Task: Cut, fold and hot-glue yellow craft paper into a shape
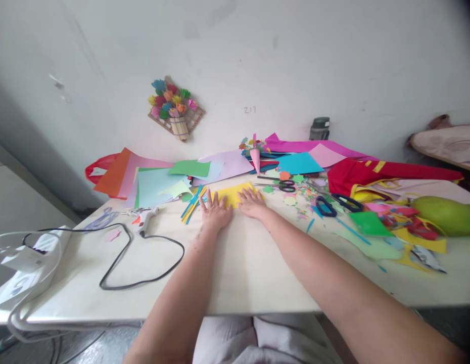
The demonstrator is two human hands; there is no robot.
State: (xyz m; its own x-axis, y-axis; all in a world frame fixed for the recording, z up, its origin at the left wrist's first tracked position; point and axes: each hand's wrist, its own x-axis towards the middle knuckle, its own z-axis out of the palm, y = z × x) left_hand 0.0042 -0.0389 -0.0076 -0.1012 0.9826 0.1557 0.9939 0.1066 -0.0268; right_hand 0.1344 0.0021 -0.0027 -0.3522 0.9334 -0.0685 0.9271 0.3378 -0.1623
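Under both my hands lies a yellow sheet of paper, flat on the pale table. My left hand rests on its left part with the fingers spread. My right hand presses flat on its right part, fingers stretched out. Blue and yellow paper strips lie in a small pile just left of my left hand. Beyond my right hand are black-handled scissors, next to paper flower cutouts. Neither hand grips anything.
A white glue gun and its looping black cord lie at left, near a power strip. Coloured sheets line the back. At right are larger scissors, paper scraps and red cloth. A bottle stands by the wall.
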